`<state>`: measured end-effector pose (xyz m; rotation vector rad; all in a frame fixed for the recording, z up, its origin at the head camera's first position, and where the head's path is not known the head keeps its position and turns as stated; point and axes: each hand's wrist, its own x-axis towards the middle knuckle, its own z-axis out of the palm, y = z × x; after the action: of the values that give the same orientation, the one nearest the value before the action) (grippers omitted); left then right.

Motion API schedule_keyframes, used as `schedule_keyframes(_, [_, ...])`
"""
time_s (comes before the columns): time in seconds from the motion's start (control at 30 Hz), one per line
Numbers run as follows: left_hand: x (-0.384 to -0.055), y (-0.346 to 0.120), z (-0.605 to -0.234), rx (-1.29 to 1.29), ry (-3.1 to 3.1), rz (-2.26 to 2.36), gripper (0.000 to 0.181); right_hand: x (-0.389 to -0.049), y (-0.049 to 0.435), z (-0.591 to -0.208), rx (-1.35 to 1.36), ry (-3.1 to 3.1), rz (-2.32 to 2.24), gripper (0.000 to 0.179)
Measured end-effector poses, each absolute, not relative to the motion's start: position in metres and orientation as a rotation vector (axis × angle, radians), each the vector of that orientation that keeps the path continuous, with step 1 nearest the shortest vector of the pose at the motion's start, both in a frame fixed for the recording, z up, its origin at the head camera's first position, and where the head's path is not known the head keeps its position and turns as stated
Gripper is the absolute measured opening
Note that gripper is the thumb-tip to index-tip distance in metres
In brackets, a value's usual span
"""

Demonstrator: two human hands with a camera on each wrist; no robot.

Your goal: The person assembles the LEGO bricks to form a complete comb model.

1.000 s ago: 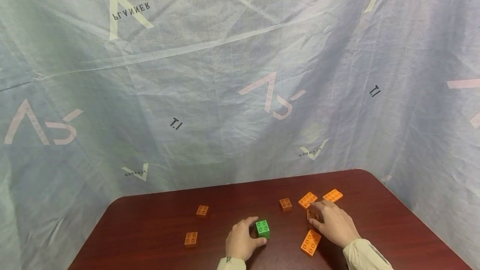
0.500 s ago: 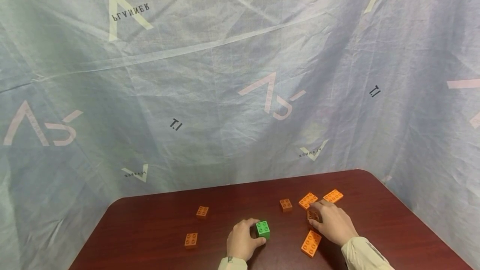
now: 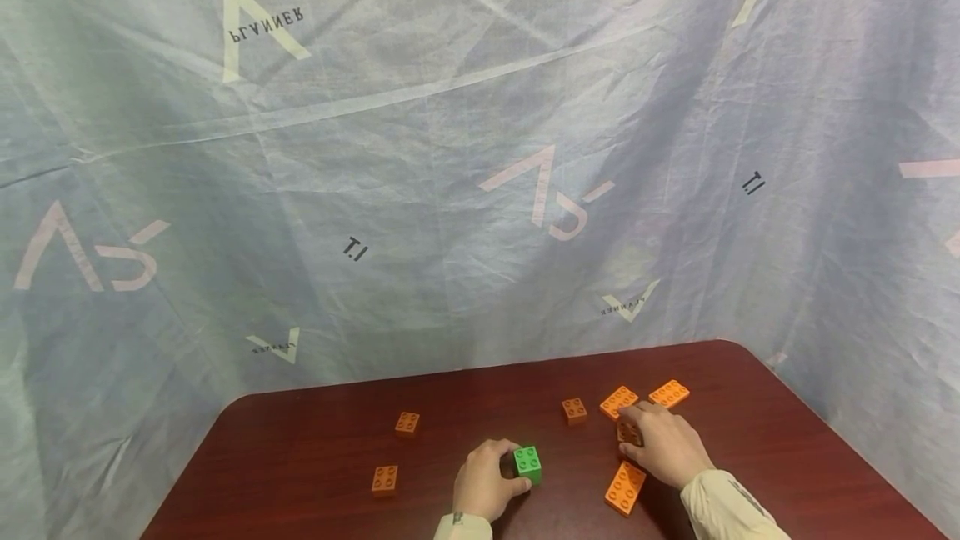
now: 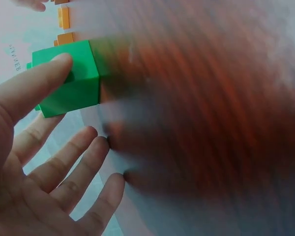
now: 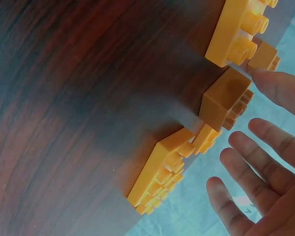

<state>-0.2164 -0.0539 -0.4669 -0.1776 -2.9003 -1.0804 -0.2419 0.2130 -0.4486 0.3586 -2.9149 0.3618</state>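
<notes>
A green two-by-two toy brick (image 3: pixel 527 464) sits on the table near its front middle. My left hand (image 3: pixel 480 480) pinches it between thumb and index finger; in the left wrist view the thumb lies across the block's side, the other fingers spread below. To the right, my right hand (image 3: pixel 670 444) is around a dark orange two-by-two brick (image 3: pixel 628 433), thumb on the near side and index on the far side. The right wrist view shows the thumb tip by this brick's corner (image 5: pixel 221 101) and the index fingertip slightly apart from it.
Light orange two-by-four bricks lie around the right hand: one nearer (image 3: pixel 625 487), two farther back (image 3: pixel 619 401). Small dark orange bricks stand at centre back (image 3: pixel 574 411) and left (image 3: pixel 385 480). Behind the dark red table (image 3: pixel 300 457) hangs a grey printed cloth (image 3: pixel 420 273).
The green brick has shifted slightly toward me, with the left thumb and index at it. My right thumb has moved a little toward the near side of the dark orange brick.
</notes>
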Motion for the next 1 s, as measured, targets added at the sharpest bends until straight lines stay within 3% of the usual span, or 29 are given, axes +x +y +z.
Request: schedule_keyframes(1.0, [-0.212, -0.069, -0.470, -0.235, -2.936, -1.149, 0.035, -0.247, 0.215, -0.450, 0.392, -2.930, 0.319, 0.043])
